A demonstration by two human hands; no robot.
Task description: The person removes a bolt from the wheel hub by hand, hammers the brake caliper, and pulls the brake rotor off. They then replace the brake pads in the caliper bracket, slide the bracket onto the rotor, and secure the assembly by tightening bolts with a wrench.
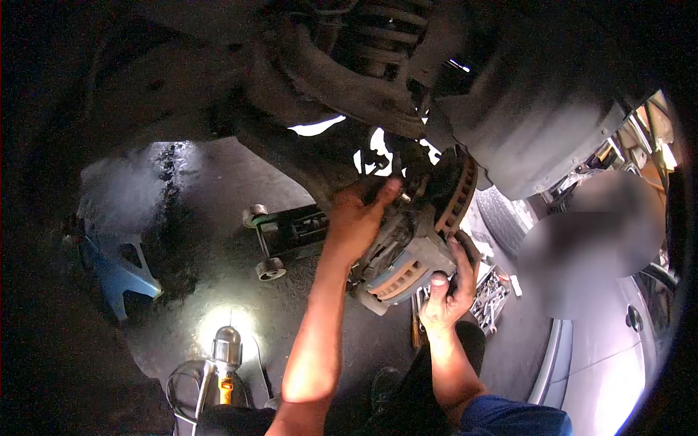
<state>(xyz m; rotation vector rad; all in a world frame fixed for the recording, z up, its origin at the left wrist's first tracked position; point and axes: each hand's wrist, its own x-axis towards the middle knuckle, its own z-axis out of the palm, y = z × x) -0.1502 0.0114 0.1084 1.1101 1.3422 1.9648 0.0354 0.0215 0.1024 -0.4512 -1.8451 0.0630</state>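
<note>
A brake caliper (pixel 396 243) sits around a ventilated brake disc (pixel 461 190) under a car's wheel arch. At the caliper's upper left, my left hand (pixel 360 214) has its fingers bent against the parts behind the disc; what they hold, if anything, is hidden. From the lower right, my right hand (pixel 452 291) grips the caliper's outer side, thumb in front and fingers behind it. Above both hands hangs a dark suspension arm (pixel 342 83), with a coil spring (pixel 382 36) over it.
A lit work lamp (pixel 227 347) stands at the lower left. Near it are a blue stand (pixel 120 272) and a wheeled floor jack (pixel 270 267). Tools (pixel 492 299) lie on the floor at right, by a tire (pixel 504 218) and a silver car (pixel 600 363).
</note>
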